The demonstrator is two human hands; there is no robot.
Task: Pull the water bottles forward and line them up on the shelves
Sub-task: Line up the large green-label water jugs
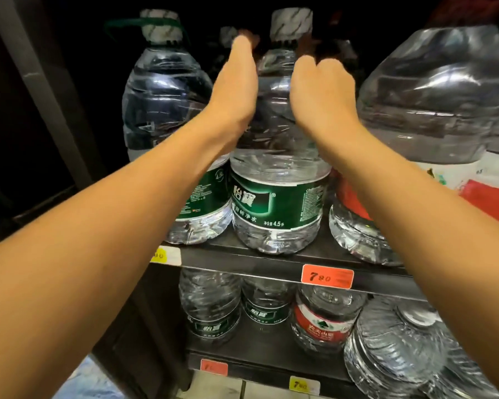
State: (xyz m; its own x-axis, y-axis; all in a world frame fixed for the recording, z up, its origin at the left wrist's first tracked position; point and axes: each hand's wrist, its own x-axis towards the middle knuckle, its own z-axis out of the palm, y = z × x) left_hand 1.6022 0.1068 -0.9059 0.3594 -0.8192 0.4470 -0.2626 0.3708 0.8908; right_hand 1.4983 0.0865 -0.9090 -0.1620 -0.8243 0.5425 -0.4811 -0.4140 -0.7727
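Two hands flank the shoulders of the middle bottle (pixel 277 180) at the centre of the frame: the left hand (pixel 236 82) lies flat along its left side, fingers reaching behind, while the right hand (pixel 323 90) curls round its right side, likely so the heavy jug can be dragged evenly toward the shelf (pixel 242 262) edge. It stands just ahead of the green-handled bottle (pixel 167 110) to its left. A red price tag (pixel 327 277) marks the shelf front
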